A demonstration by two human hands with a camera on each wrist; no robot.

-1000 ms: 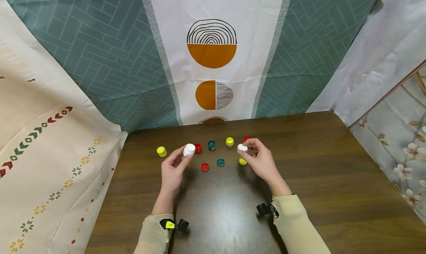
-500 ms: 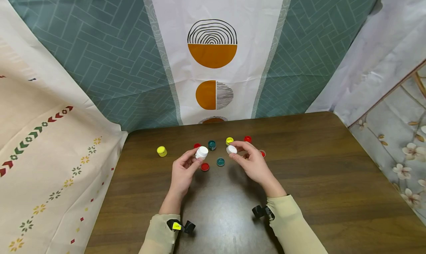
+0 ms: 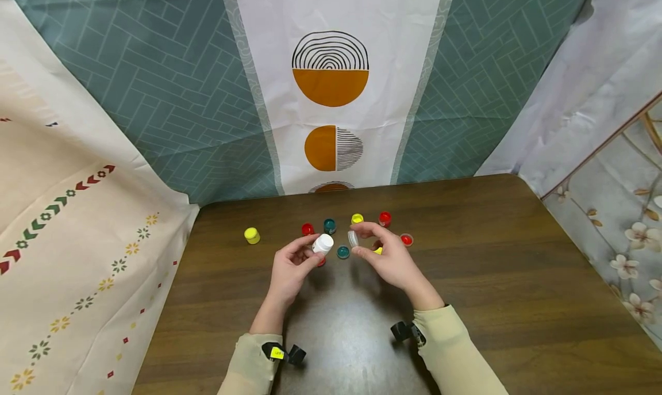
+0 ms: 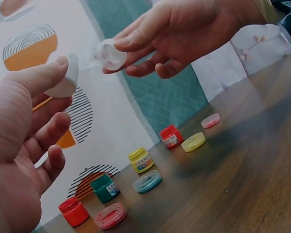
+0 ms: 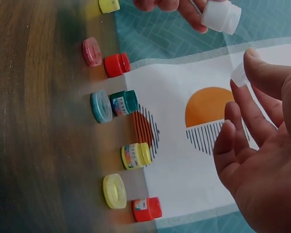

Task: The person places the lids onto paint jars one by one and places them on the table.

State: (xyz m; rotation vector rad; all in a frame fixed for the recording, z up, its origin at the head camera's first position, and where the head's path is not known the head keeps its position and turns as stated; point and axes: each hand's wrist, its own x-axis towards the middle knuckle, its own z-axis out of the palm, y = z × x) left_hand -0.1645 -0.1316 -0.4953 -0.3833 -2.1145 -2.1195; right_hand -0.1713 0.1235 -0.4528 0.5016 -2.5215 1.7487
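Observation:
Above the table, my left hand (image 3: pixel 289 271) grips a small white paint jar (image 3: pixel 323 244) between thumb and fingers, its mouth tilted to the right. Across from it, my right hand (image 3: pixel 393 263) pinches a white screw lid (image 3: pixel 353 238) turned on edge, a short gap from the jar. In the left wrist view the lid (image 4: pixel 111 55) shows its hollow inside. Below stand open jars: red (image 5: pixel 117 64), green (image 5: pixel 123 103), yellow (image 5: pixel 136 155) and another red one (image 5: pixel 147 209). In front of them lie a pink-red lid (image 4: pixel 110 216), a teal lid (image 4: pixel 147 181) and a yellow lid (image 4: pixel 193 142).
A yellow jar with its lid on (image 3: pixel 251 236) stands apart at the left. Another red lid (image 3: pixel 407 240) lies right of my right hand. The brown wooden table (image 3: pixel 491 268) ends at a hanging patterned cloth (image 3: pixel 439 148) behind the jars.
My left hand has carried the white jar rightward, and my right hand has brought the lid leftward, so the two are closer. The lid has turned from flat to on edge.

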